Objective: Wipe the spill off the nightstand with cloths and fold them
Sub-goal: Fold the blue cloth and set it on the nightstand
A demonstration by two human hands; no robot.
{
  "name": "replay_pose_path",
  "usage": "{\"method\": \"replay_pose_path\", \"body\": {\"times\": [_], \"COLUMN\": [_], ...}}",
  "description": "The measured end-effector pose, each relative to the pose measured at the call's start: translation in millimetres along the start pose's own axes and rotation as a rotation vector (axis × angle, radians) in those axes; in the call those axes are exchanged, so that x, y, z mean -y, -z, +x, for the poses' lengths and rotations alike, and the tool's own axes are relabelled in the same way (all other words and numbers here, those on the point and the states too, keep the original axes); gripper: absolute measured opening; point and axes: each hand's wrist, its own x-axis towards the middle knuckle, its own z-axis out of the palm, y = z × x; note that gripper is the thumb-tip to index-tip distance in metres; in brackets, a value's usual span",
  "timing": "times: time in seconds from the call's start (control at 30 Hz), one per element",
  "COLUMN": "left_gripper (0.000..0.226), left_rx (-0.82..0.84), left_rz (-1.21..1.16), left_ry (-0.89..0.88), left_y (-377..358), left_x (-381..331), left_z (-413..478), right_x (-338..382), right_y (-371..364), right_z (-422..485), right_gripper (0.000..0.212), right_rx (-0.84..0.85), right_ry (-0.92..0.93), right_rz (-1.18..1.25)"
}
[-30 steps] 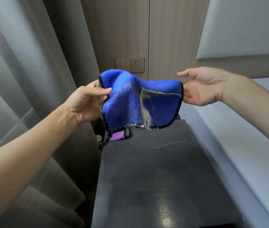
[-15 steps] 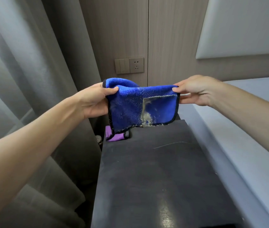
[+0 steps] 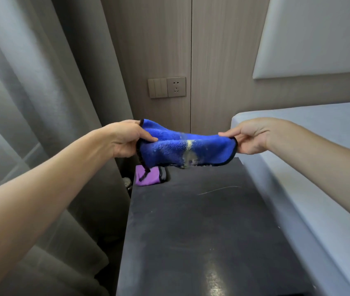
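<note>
The left hand [image 3: 127, 138] and right hand [image 3: 247, 136] each pinch an end of the soiled blue cloth [image 3: 185, 149], doubled over above the surface [image 3: 201, 231], which looks wiped; folding seems underway, the purple cloth [image 3: 148, 175] apparently folded already

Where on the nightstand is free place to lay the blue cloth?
The top of the nightstand is bare from its near edge up to the purple cloth, and across to the bed on the right. Only the far left corner is crowded, by that cloth.
</note>
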Motion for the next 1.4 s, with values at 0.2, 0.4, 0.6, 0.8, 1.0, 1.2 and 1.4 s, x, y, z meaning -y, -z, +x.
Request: {"method": "replay_pose_path", "body": {"times": [0.2, 0.4, 0.6, 0.8, 1.0, 1.2, 1.4], "left_gripper": [0.047, 0.044, 0.040, 0.042, 0.042, 0.021, 0.011], "left_rx": [-0.033, -0.030, -0.073, -0.017, -0.122, -0.334, -0.011], "left_rz": [0.205, 0.250, 0.138, -0.018, -0.172, 0.341, 0.146], "left_ry": [-0.363, -0.733, -0.873, -0.973, -0.826, -0.802, -0.679], "left_y": [5, 17, 28, 38, 34, 35, 36], "left_x": [7, 11, 3, -8, -4, 2, 11], "left_z": [2, 1, -6, -23, -24, -26, -32], "right_x": [-3, -7, -1, 7, 2, 2, 5], "right_y": [-1, -8, -9, 0, 2, 11, 19], "right_z": [-2, 1, -2, -24, -26, -33, -39], "right_gripper": [0.027, 0.028, 0.046, 0.063, 0.059, 0.065, 0.025], "right_rx": [-0.039, 0.093, 0.160, 0.287, 0.298, 0.233, 0.254], "right_ry": [-0.131, 0.116, 0.763, 1.107, 1.132, 0.996, 0.913], "right_rz": [-0.147, -0.016, 0.318, 0.060, -0.102, -0.295, -0.419]}}
